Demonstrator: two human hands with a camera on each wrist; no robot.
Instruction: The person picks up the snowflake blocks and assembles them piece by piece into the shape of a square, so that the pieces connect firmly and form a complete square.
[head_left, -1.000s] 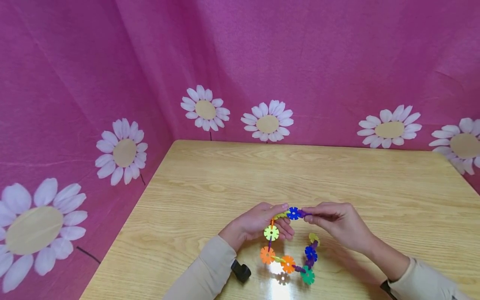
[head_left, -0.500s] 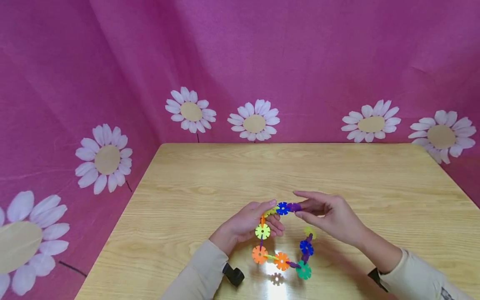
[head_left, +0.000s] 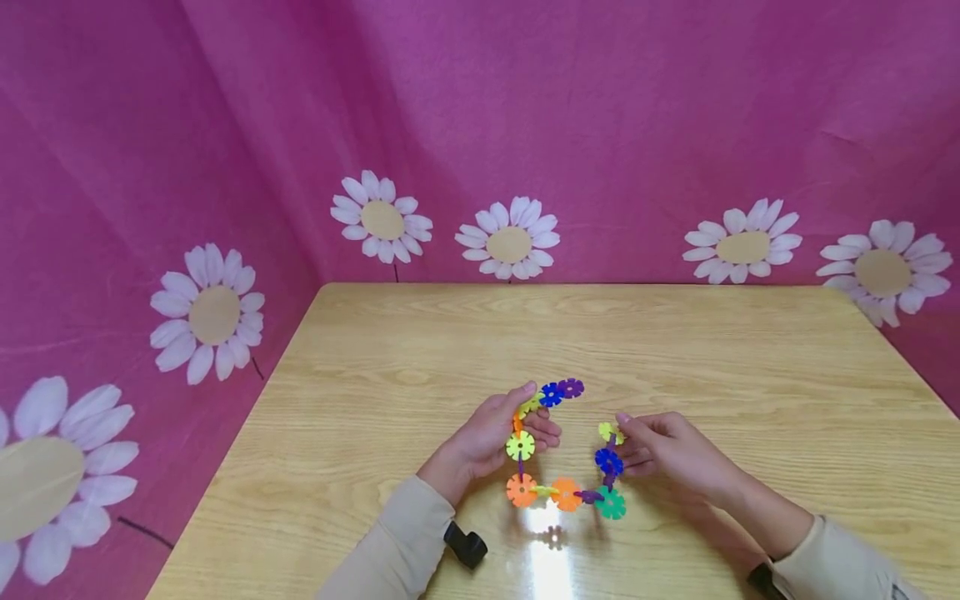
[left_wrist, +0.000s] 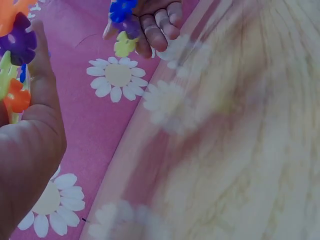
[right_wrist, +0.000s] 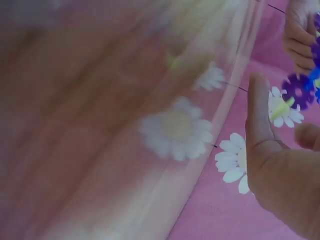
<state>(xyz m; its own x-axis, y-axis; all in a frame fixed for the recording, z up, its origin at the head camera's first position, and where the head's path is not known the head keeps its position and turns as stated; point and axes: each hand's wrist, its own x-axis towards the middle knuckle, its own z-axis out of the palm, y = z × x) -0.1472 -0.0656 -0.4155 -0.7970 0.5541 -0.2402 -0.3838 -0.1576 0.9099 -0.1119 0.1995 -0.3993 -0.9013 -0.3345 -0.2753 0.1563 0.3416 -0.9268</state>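
Note:
A chain of notched plastic flower discs (head_left: 566, 494) in orange, yellow, blue, purple and green forms a U above the table, its two ends apart. My left hand (head_left: 483, 435) grips it near the upper left, thumb over a yellow disc and fingers below. Beyond that thumb, a blue disc and a purple end disc (head_left: 572, 388) stick out. At the other end, a yellow disc (head_left: 610, 432) lies beside the thumb of my right hand (head_left: 678, 454), whose fingers are loosely bent behind the chain. In the right wrist view, that yellow disc (right_wrist: 282, 108) appears between thumb and forefinger, without a clear pinch.
The wooden table (head_left: 420, 350) reaches back to a pink curtain (head_left: 600, 125) printed with white daisies. A black strap mount (head_left: 467, 546) sits at my left wrist. Light glares off the tabletop beneath the chain.
My right hand has let go of the purple end disc and moved down to the yellow disc at the other end. My left hand has risen slightly with the chain.

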